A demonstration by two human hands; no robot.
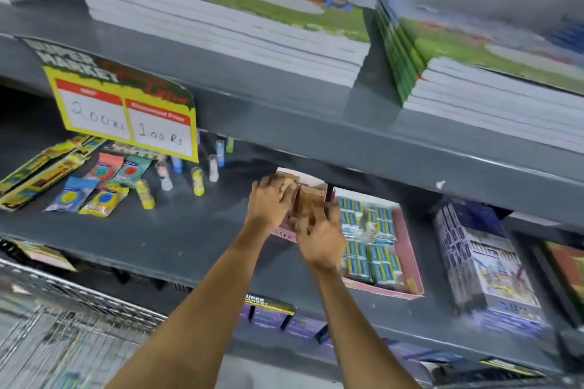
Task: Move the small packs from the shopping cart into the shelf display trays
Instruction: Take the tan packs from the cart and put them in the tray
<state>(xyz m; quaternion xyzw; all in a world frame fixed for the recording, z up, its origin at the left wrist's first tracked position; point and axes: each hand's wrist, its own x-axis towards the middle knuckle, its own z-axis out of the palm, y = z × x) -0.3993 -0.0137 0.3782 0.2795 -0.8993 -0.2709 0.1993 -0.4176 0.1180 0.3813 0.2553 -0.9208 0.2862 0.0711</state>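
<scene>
Both hands reach into a pink tray [286,234] on the grey shelf [196,230]. The left hand [268,200] and the right hand [319,238] hold small brown packs [311,199] between them, fingers closed around them, right over that tray. Just to the right sits a second pink tray [407,249], full of blue and yellow packs [368,249]. Little glue sticks [197,181] stand to the left under a yellow price sign [126,117]. Two stacks of notebooks [221,22] lie on the shelf above. The wire cart [63,325] is at the bottom left.
</scene>
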